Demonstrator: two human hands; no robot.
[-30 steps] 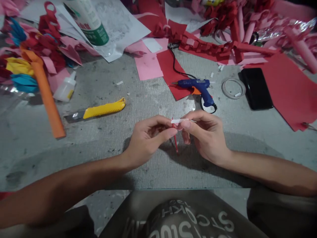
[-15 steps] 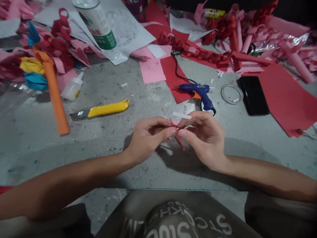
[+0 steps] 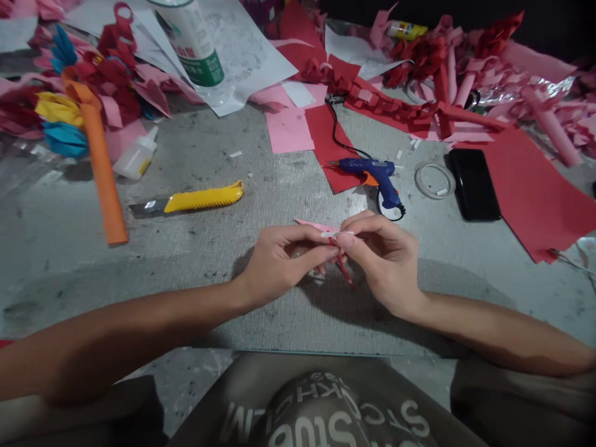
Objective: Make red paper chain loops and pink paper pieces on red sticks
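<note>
My left hand (image 3: 284, 264) and my right hand (image 3: 384, 261) meet above the grey table (image 3: 223, 261), fingertips pinched together. Between them they hold a thin red paper strip (image 3: 344, 272) that hangs down at a slant, with a small white piece (image 3: 336, 234) at its top and a pink bit showing just behind. Both hands' fingers are closed on this small paper piece. A blue glue gun (image 3: 372, 171) lies just beyond my right hand, and a yellow utility knife (image 3: 195, 200) lies beyond my left.
A black phone (image 3: 472, 184) and a clear tape ring (image 3: 435, 179) lie at the right by red paper sheets (image 3: 535, 192). An orange paper tube (image 3: 103, 167), a small glue bottle (image 3: 137, 155) and a green-white bottle (image 3: 195, 43) stand at the left among paper chains.
The hands have stayed together, turning the strip slightly; the white piece now sits pinched at the fingertips. The view has shifted a little, so table items appear lower.
</note>
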